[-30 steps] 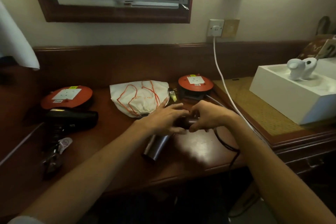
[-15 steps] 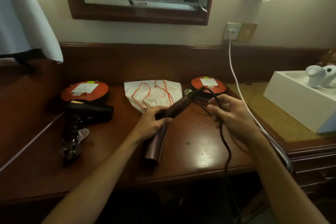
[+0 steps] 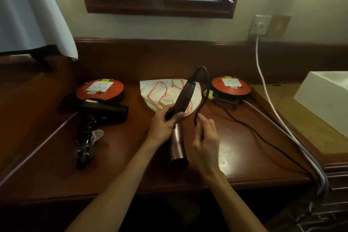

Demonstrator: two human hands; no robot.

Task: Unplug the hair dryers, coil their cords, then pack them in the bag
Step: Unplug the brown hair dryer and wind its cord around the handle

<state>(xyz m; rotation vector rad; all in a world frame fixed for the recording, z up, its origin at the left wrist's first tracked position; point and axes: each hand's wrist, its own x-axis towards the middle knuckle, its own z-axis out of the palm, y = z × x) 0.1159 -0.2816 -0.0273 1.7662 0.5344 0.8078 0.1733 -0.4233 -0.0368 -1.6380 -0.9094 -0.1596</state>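
Since half a second ago, the slim maroon hair dryer (image 3: 182, 100) is tilted more upright. Our left hand (image 3: 163, 125) grips it; our right hand (image 3: 205, 138) pinches its black cord (image 3: 202, 103) loosely. We should wrap tight loops, away from the tabletop (image 3: 244, 147) edge. The white drawstring bag (image 3: 160, 93) lies behind.

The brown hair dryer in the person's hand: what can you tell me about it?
The brown hair dryer looks metallic, coppery brown, with a long barrel and a slimmer, darker folding handle. The left hand grips it at the joint, barrel pointing down toward the person, handle tilted up over the white bag. Its black cord loops from the handle tip down by the right hand.
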